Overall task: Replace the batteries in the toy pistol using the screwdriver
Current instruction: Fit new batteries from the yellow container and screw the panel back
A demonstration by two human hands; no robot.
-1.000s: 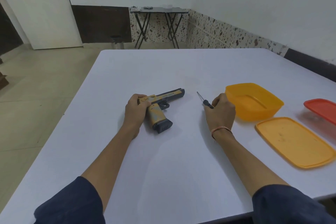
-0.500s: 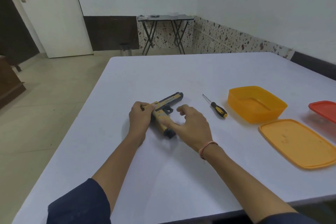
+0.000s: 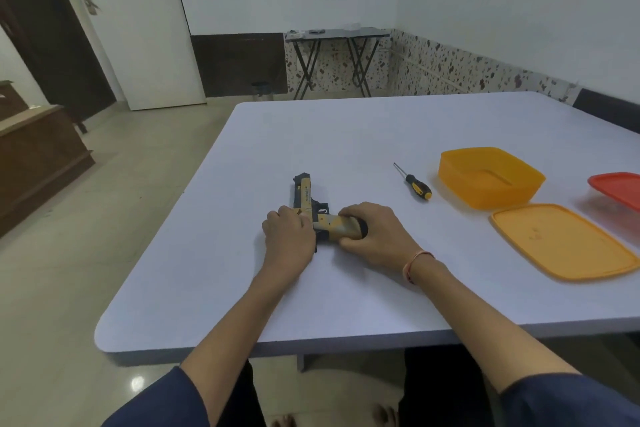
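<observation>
Left grip (image 3: 289,241) clamps the rear of the toy pistol (image 3: 306,199) on the table (image 3: 346,135), right grip (image 3: 377,236) wraps its handle, screwdriver (image 3: 417,185) lying apart.

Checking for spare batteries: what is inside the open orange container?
Inside the orange container only its bare floor shows, with a rectangular outline moulded in; nothing loose is visible on it. Its near wall covers the strip of floor just behind it.

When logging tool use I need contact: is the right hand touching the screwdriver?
Apart. Head view: bare table separates the screwdriver from the right hand, which grips the toy pistol.
</observation>
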